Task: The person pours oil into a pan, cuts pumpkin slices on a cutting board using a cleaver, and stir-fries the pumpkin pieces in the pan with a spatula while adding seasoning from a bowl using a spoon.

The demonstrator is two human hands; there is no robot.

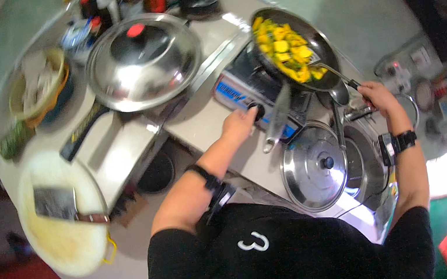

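A dark frying pan (320, 41) sits on a portable gas stove (234, 95), its long handle pointing towards me. Yellow and green vegetable pieces (281, 46) lie in the pan. My right hand (380, 99) is closed around the black handle of a metal spatula (339, 75), whose head rests among the pieces. My left hand (241, 124) grips the black control knob (256, 111) on the stove's front.
A domed metal lid (107, 81) covers a long-handled pan at left. Beyond it stand bottles and bowls (61, 86). A cleaver (56, 203) lies on a round chopping board (51, 252). Another lid (312, 169) leans by the sink (369, 150) at right.
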